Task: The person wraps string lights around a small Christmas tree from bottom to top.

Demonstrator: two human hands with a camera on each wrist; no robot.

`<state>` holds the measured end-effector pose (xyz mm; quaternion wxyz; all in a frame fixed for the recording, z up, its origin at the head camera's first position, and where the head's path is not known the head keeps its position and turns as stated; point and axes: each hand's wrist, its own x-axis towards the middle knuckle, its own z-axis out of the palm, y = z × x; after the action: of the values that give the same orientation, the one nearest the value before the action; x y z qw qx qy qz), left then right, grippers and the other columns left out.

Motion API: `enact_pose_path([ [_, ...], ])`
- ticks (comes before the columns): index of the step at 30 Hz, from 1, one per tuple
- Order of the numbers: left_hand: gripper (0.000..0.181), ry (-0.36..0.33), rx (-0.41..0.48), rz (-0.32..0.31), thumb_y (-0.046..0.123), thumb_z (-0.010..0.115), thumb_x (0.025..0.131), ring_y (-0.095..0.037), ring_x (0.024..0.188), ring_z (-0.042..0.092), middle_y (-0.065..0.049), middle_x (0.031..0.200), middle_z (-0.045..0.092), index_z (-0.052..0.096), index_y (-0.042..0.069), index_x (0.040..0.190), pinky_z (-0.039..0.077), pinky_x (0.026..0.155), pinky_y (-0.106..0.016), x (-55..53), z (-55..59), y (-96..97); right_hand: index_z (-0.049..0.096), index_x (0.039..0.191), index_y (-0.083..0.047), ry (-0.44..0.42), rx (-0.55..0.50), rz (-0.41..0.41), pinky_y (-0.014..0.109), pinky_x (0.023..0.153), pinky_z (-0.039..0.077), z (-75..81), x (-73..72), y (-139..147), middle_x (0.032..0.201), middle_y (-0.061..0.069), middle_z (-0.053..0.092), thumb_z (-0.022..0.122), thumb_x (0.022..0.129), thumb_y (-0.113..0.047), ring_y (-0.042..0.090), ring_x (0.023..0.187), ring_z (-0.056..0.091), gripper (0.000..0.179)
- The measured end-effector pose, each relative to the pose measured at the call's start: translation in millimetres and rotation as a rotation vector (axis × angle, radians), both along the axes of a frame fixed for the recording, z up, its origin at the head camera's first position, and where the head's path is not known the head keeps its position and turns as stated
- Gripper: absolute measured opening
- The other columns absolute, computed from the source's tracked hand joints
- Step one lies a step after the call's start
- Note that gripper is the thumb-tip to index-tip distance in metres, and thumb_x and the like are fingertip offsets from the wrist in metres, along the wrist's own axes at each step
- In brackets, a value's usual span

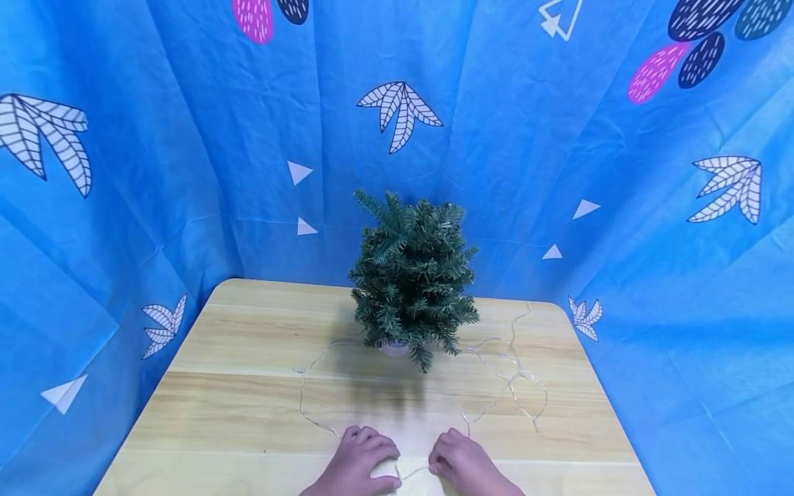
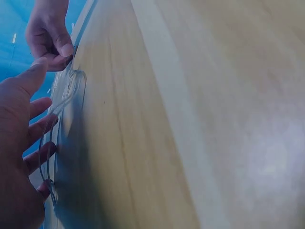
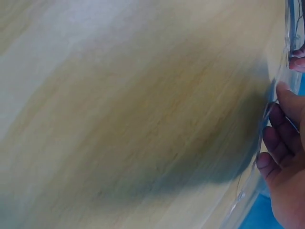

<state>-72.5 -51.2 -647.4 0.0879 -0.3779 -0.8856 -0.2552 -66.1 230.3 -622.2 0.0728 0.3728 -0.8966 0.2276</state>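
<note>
A thin, clear-wired string of fairy lights point(image 1: 301, 396) lies in loose loops on the table, running around both sides of a small green artificial Christmas tree point(image 1: 414, 275). At the near edge, my right hand point(image 1: 466, 463) pinches the wire between thumb and fingertips. My left hand point(image 1: 356, 463) rests on the table to its left, thumb apart from the other fingers. In the left wrist view, strands of wire pass across the spread fingers of the left hand point(image 2: 19, 129). A short piece of wire spans the gap between the two hands.
The light wood table point(image 1: 236, 344) has rounded far corners. The tree stands near its back edge on a pale base point(image 1: 394, 349). More wire loops spread to the right of the tree. A blue patterned curtain point(image 1: 267, 124) surrounds the table at the back and sides.
</note>
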Motion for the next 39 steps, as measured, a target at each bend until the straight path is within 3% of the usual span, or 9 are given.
enact_pose_path([
  [4,0.041,0.010,-0.029,0.007,0.064,0.059,0.092,-0.004,0.101,0.052,0.021,0.110,0.067,0.071,0.031,0.114,0.038,0.088,-0.042,0.2,-2.8,1.8,0.071,0.092,-0.019,-0.027,-0.008,-0.046,0.013,0.073,0.046,2.2,1.5,-1.5,0.087,-0.017,0.065,0.072,0.093,-0.025,-0.004,0.082,0.052,0.006],
  [8,0.037,0.029,-0.051,0.009,0.063,0.063,0.089,0.000,0.094,0.049,0.023,0.102,0.067,0.072,0.033,0.109,0.036,0.085,-0.036,0.7,-2.4,2.8,0.069,0.096,-0.020,-0.126,-0.007,-0.105,0.019,0.071,0.051,5.2,3.1,-3.0,0.088,-0.018,0.063,0.068,0.096,-0.027,-0.005,0.081,0.053,0.007],
  [16,0.023,0.032,0.018,0.049,0.035,0.079,0.081,0.006,0.083,0.042,0.030,0.083,0.058,0.071,0.033,0.103,0.036,0.084,-0.034,3.4,1.7,5.1,0.066,0.096,-0.022,-0.248,-0.048,-0.170,0.023,0.073,0.052,10.2,3.4,-2.8,0.088,-0.021,0.062,0.066,0.097,-0.028,-0.006,0.083,0.054,0.006],
  [25,0.013,0.000,-0.003,0.098,0.044,0.078,0.081,0.006,0.080,0.039,0.031,0.075,0.052,0.071,0.035,0.087,0.035,0.083,-0.035,5.1,2.5,8.6,0.064,0.094,-0.022,-0.281,-0.123,-0.243,0.022,0.071,0.052,20.2,3.1,-2.7,0.086,-0.019,0.058,0.063,0.099,-0.030,-0.006,0.080,0.052,0.009],
  [34,0.012,0.108,0.025,0.107,0.029,0.080,0.078,0.007,0.078,0.040,0.030,0.075,0.057,0.071,0.037,0.078,0.037,0.082,-0.036,7.1,4.4,9.3,0.063,0.095,-0.021,-0.287,-0.186,-0.304,0.019,0.067,0.051,33.3,0.5,-1.7,0.085,-0.017,0.056,0.061,0.100,-0.028,-0.007,0.076,0.051,0.008],
  [39,0.014,0.117,0.060,0.119,0.026,0.081,0.077,0.008,0.076,0.040,0.030,0.074,0.060,0.071,0.036,0.077,0.039,0.082,-0.037,7.0,7.5,9.2,0.064,0.094,-0.018,-0.273,-0.207,-0.326,0.018,0.064,0.049,38.7,-2.0,0.4,0.083,-0.017,0.056,0.063,0.099,-0.025,-0.007,0.073,0.049,0.009],
])
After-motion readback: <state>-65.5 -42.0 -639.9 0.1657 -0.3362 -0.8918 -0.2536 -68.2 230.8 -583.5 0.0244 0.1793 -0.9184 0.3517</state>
